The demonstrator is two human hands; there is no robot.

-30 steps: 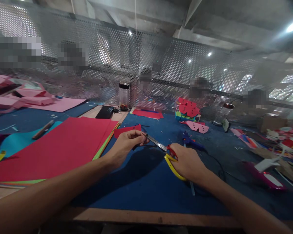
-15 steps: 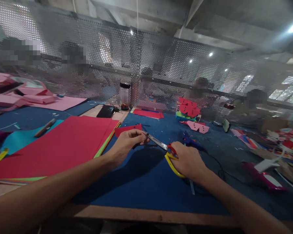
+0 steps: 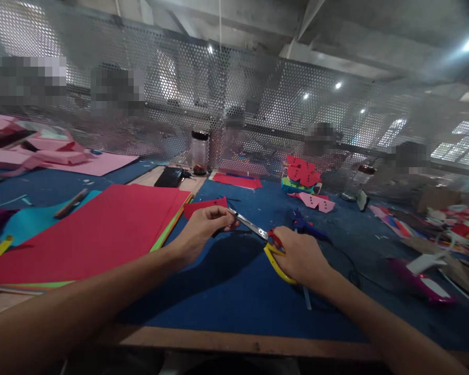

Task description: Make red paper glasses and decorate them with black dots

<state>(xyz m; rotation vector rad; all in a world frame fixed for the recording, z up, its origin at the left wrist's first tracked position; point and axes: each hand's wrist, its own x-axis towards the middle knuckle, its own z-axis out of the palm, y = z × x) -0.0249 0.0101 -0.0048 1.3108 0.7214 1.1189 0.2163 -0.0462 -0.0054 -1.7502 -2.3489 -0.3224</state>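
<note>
My left hand (image 3: 201, 228) pinches a red paper piece (image 3: 203, 206) above the blue mat (image 3: 234, 286). My right hand (image 3: 300, 256) grips scissors (image 3: 263, 237) with yellow and red handles. Their metal blades point left and reach the red piece at my left fingertips. Whether the blades are apart is too small to tell.
A stack of red and green sheets (image 3: 89, 234) lies at the left. A blue glue gun (image 3: 307, 226) sits behind my right hand. A jar (image 3: 199, 153), a dark phone (image 3: 169, 178), red cut-outs (image 3: 300, 173) and pink shapes (image 3: 316, 202) stand near the perforated metal screen (image 3: 258, 114).
Both hands and the scissors have shifted slightly up and away from me. The grips are unchanged.
</note>
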